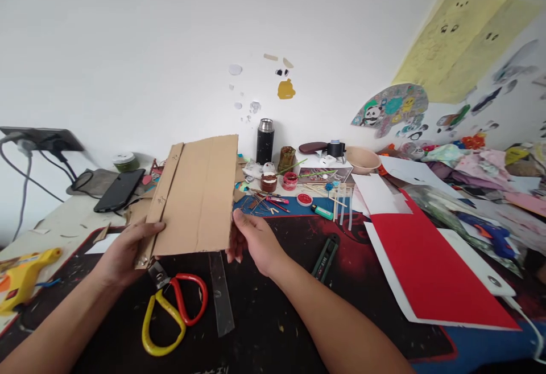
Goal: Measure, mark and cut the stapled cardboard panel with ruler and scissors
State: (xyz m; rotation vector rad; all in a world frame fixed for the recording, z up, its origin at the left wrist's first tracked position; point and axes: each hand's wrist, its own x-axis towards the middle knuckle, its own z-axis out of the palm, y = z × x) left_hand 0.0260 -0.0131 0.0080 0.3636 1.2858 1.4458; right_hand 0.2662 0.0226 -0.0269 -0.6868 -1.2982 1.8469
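Note:
A flat piece of brown cardboard (200,192) is raised above the dark desk mat, tilted up toward me. Along its left side runs a narrower cardboard strip (168,192) with small pen marks. My left hand (128,249) grips the lower left corner, thumb on top and fingers hidden underneath. At the right edge, my right hand (256,237) holds the board with its thumb at the side and fingertips below. Under the board lie scissors (177,311) with one red and one yellow handle, their blades partly covered. Beside them is a clear ruler (222,300).
A green utility knife (325,257) lies right of my hand, near red card (443,266). A yellow glue gun (25,277) and a phone (119,190) are on the left. Along the wall stand a black flask (265,143), jars and craft sticks.

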